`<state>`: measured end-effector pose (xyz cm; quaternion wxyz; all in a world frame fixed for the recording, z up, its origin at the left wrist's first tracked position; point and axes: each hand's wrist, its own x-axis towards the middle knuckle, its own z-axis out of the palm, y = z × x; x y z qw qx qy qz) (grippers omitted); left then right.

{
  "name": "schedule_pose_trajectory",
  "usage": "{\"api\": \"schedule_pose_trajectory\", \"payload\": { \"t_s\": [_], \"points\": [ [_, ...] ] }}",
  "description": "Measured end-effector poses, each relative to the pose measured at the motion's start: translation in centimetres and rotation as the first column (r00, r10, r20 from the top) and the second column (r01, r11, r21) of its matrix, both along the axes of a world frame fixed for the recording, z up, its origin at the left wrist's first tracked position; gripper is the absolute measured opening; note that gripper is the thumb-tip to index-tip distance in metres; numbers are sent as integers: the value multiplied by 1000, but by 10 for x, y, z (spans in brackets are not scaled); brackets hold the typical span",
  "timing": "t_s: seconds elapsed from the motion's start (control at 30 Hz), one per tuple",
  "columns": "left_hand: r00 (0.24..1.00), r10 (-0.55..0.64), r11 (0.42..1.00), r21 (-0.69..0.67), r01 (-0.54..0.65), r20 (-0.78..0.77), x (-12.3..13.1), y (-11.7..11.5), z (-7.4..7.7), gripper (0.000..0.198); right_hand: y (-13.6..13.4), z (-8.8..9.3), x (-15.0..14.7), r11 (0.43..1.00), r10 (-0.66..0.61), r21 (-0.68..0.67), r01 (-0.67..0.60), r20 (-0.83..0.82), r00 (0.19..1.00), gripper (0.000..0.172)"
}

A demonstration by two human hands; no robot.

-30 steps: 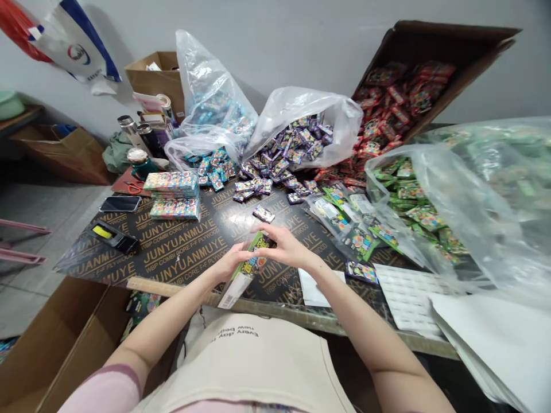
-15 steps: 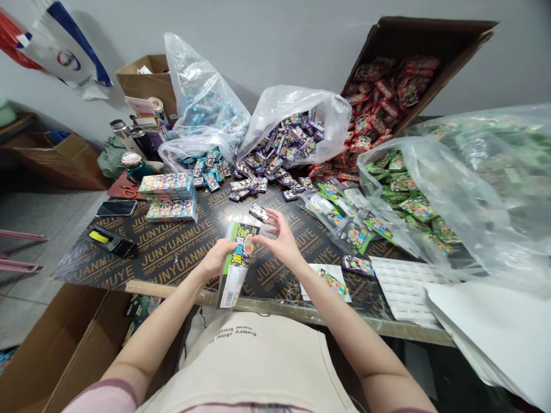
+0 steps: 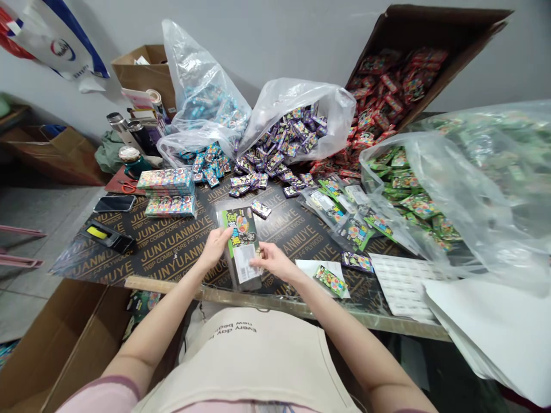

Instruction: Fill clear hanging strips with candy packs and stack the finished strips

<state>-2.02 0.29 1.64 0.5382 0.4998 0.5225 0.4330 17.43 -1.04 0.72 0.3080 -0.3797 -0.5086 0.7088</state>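
Note:
A clear plastic bag printed in green and black, with a white label panel, lies tilted near the table's front edge. My left hand grips its left edge, thumb on the front. My right hand has its fingers closed at the bag's lower right edge; the fingertips partly cover that edge. Just beyond the bag rests one small purple candy packet. To the right of my right hand, a green packet lies on a white paper, with a purple packet beside it.
Heaps of blue, purple and red packets stand at the back. Green packets spill from a bag at right, near several printed bags. Stacked boxes, a phone and a tape dispenser are left.
My right hand has moved from the top of the bag, near the purple packet, down to its lower right edge. The bag has turned and shifted slightly away from me.

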Motion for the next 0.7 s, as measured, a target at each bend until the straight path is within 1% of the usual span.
{"api": "schedule_pose_trajectory", "payload": {
  "t_s": [0.07, 0.1, 0.17, 0.23, 0.27, 0.33, 0.4, 0.5, 0.57, 0.63, 0.7],
  "points": [
    [993, -115, 991, -69, 117, 26, 0, -3, -7, 43, -1, -12, 5, 989, -139, 58, 135, 71, 988, 29],
    [984, -172, 980, -91, 175, 36, 1, -5, -10, 44, -1, -16, 6, 981, -184, 74, 178, 83, 979, 30],
    [965, -255, 960, -103, 260, 59, 3, -9, -16, 46, -1, -21, 9, 975, -214, 80, 209, 58, 975, 40],
    [951, -294, 951, -76, 301, 91, 6, -12, -19, 45, -1, -21, 12, 967, -237, 100, 235, 9, 972, 47],
    [949, -296, 952, -47, 302, 107, 8, -13, -20, 45, -1, -19, 13, 963, -244, 113, 243, -4, 970, 48],
    [959, -255, 967, 25, 254, 124, 11, -15, -20, 43, -1, -11, 14, 961, -245, 130, 245, -12, 969, 45],
    [968, -223, 974, 70, 216, 115, 15, -19, -19, 40, -1, -1, 14, 951, -290, 101, 293, -47, 956, 47],
    [952, -284, 959, 54, 280, 115, 21, -29, -18, 38, -2, 18, 11, 898, -439, -32, 439, -153, 886, 46],
    [947, -275, 961, 27, 274, 168, 26, -36, -16, 41, -3, 30, 7, 880, -475, -106, 463, -192, 859, 42],
    [951, -166, 982, -48, 185, 262, 31, -41, -12, 44, -5, 38, 4, 879, -474, -178, 443, -206, 856, 30],
    [933, -19, 978, -185, 91, 358, 36, -42, -5, 51, -8, 40, 2, 866, -476, -284, 412, -216, 852, 22]
  ]
}}
